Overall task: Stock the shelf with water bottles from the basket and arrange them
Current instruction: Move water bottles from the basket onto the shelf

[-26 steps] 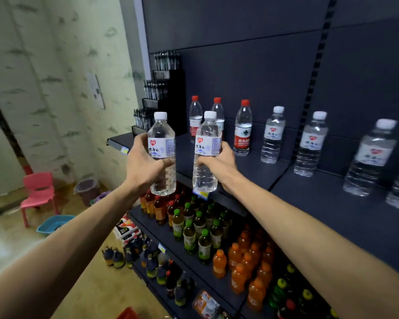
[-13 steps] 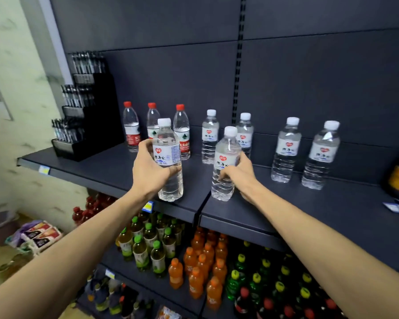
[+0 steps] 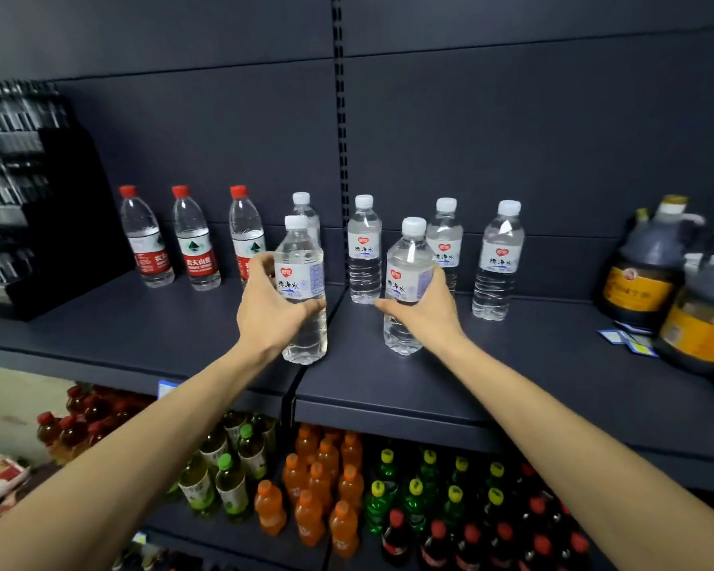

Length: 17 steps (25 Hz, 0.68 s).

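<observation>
The left hand (image 3: 271, 311) has its fingers (image 3: 260, 263) curled round one water bottle (image 3: 301, 282); the right hand (image 3: 423, 311) wraps another bottle (image 3: 407, 278). Both stand upright on the shelf (image 3: 388, 385), within the fingers.

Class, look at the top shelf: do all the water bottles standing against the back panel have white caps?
No: three clear plastic bottles at the left carry red caps.

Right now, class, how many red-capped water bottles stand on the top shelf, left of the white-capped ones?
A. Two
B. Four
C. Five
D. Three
D: three red-capped water bottles stand in a row on the top shelf, left of the white-capped bottle in the left hand.
</observation>
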Each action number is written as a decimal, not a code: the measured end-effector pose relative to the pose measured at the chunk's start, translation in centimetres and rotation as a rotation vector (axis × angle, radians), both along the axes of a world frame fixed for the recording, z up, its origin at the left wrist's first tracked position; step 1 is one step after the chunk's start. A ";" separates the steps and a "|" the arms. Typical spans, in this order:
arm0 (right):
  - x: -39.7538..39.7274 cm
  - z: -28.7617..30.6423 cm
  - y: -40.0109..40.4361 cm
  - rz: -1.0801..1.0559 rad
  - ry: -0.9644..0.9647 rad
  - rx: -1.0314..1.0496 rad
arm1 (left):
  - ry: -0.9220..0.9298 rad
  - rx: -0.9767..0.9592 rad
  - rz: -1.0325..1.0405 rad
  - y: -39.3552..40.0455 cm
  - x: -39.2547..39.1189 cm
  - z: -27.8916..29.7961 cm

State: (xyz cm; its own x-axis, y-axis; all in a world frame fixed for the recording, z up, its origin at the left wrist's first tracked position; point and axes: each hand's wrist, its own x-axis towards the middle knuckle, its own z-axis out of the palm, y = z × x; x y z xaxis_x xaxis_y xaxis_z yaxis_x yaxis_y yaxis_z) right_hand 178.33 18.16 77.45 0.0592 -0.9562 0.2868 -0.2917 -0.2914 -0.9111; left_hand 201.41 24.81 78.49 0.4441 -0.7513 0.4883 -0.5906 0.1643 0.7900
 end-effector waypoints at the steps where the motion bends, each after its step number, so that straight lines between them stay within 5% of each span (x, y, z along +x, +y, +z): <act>1: 0.1 -0.3 0.0 -0.050 0.024 -0.039 | -0.006 0.005 -0.020 -0.5 -0.7 -0.1; 17: -15.3 0.7 -2.7 0.068 0.006 0.094 | -0.075 0.053 -0.135 -3.8 -8.2 -1.1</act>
State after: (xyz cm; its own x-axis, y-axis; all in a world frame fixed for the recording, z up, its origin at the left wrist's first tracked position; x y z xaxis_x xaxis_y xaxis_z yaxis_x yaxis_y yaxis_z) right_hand 163.06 15.51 78.17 0.1263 -0.9725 0.1956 -0.2798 -0.2241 -0.9335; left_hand 193.17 21.01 77.39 0.3010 -0.8273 0.4743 -0.6233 0.2057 0.7544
